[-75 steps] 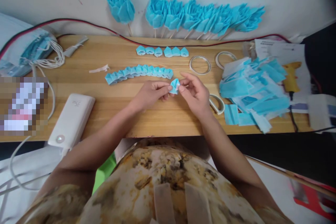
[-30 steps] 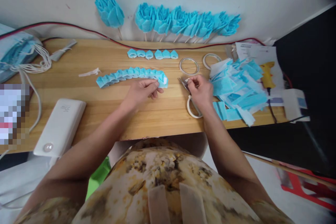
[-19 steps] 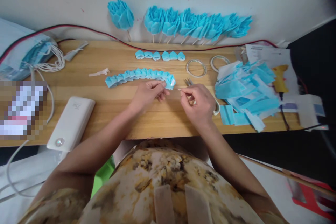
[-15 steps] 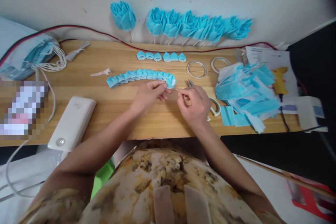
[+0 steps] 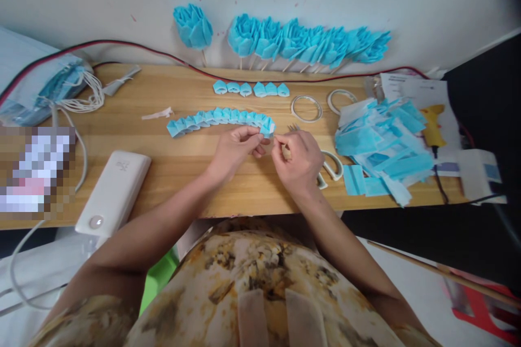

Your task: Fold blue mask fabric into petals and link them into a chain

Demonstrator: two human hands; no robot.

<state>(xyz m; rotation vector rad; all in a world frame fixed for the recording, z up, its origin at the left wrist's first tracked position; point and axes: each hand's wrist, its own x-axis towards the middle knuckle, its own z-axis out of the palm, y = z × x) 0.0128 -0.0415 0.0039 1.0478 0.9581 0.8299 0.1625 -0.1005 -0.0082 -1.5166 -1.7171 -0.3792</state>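
Observation:
My left hand (image 5: 238,149) is closed on a small folded blue petal (image 5: 267,129), thumb on top, near the right end of the curved row. A whitish patch shows on the petal's upper right. Beside it, my right hand (image 5: 299,157) is closed in a pinch; whatever its fingertips hold is too small to make out. Touching folded blue petals (image 5: 217,116) form the curved row on the wooden table. Behind them lie several smaller rolled blue petals (image 5: 245,89). Scissors (image 5: 334,165) lie partly hidden under my right hand.
Two tape rolls (image 5: 306,108) lie right of centre, near a heap of blue and white fabric pieces (image 5: 382,141) and a yellow glue gun (image 5: 432,124). Blue flowers on sticks (image 5: 293,38) lean against the wall. A white power bank (image 5: 114,190) and a blurred phone lie left.
My left hand and the petal have shifted slightly right. My right hand has drawn a little left, and its fingertips are closer to the petal's edge.

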